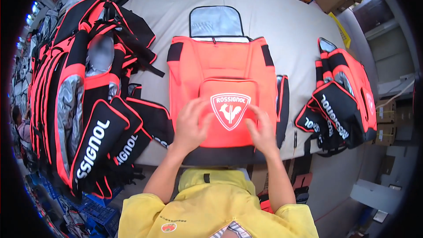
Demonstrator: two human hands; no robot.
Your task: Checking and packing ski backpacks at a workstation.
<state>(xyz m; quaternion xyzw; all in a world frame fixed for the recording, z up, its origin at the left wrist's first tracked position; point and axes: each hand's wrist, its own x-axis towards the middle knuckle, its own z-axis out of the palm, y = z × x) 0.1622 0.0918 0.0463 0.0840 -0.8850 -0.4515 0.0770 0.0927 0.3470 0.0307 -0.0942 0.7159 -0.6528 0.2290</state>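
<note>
Red backpack (pixel 222 68) lies flat at frame centre, long axis vertical, grey flap toward top. Left hand (pixel 190 125) and right hand (pixel 261 131) press its front pocket, fingers spread.

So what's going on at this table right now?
A person in a yellow top presses both hands flat on the front pocket of a red-orange backpack lying on the grey table: left hand, right hand. Its silver-lined top flap is folded open. More bags of the same kind are piled to the left and right.

Yellow short-sleeve shirt (pixel 211 207) w/ small round red chest badge, bare forearms, no gloves.
</note>
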